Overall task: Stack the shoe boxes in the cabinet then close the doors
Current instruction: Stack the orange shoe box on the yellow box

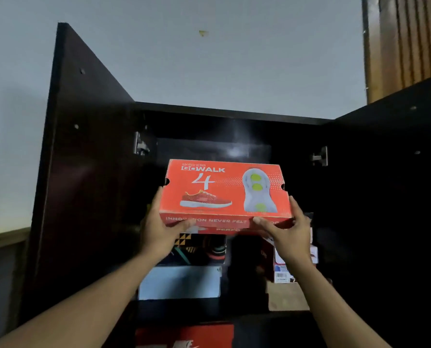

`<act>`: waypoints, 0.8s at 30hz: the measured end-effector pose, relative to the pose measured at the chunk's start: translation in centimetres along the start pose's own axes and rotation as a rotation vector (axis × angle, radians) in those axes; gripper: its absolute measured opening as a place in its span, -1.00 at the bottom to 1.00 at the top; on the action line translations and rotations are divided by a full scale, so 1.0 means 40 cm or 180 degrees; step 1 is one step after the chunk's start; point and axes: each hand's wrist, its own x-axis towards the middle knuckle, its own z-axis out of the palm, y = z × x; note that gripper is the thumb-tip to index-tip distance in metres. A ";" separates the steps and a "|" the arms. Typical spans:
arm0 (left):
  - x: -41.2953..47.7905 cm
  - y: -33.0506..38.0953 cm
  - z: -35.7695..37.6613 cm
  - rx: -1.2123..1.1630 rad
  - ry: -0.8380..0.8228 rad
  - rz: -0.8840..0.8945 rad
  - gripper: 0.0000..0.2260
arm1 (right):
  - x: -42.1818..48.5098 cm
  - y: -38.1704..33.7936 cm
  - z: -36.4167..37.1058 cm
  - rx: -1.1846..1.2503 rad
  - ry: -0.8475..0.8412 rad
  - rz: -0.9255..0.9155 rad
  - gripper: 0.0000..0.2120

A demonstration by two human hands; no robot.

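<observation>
Up at the open cabinet (234, 116), both doors swung wide, the left hand (159, 229) and right hand (288, 229) grip an orange shoe box (224, 194) (lid upward) by its ends, above other stacked boxes (184, 272).

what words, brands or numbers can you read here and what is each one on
"SKECHERS": small, on the lid of the orange shoe box
"GOWALK": same lid
"4": same lid
"INNOVATION NEVER FELT": its front side, the rest hidden behind the right hand
"PERFO": line below, cut off
on the red box: a white logo, cut off, unreadable
on the barcode label: too small to read
</observation>
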 end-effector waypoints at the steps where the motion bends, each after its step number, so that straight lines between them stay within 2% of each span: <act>1: 0.035 -0.020 -0.005 0.0133 0.0126 -0.0036 -0.08 | 0.032 0.018 0.042 0.0138 0.0024 0.0070 -0.03; 5: 0.171 -0.094 -0.011 0.0437 0.0655 -0.0145 -0.26 | 0.141 0.056 0.201 0.0484 0.0100 0.0133 -0.17; 9: 0.276 -0.145 0.014 0.0654 0.0932 -0.0136 -0.22 | 0.238 0.096 0.317 0.0507 0.0156 0.0093 -0.30; 13: 0.320 -0.214 0.049 0.0856 0.0872 0.0236 -0.20 | 0.302 0.150 0.395 0.0519 0.0162 0.0036 -0.47; 16: 0.337 -0.273 0.065 0.1165 0.0580 0.0333 -0.34 | 0.326 0.194 0.429 0.0334 -0.0020 -0.0013 -0.61; 18: 0.343 -0.301 0.067 0.1371 0.0252 0.0260 -0.35 | 0.336 0.218 0.440 -0.0026 -0.0188 -0.0140 -0.56; 20: 0.349 -0.328 0.069 0.1590 -0.0091 0.0150 -0.28 | 0.343 0.241 0.449 -0.0428 -0.0501 -0.0184 -0.40; 24: 0.359 -0.372 0.073 0.1886 -0.0649 -0.0389 -0.19 | 0.341 0.288 0.485 -0.1049 -0.1188 -0.0071 -0.20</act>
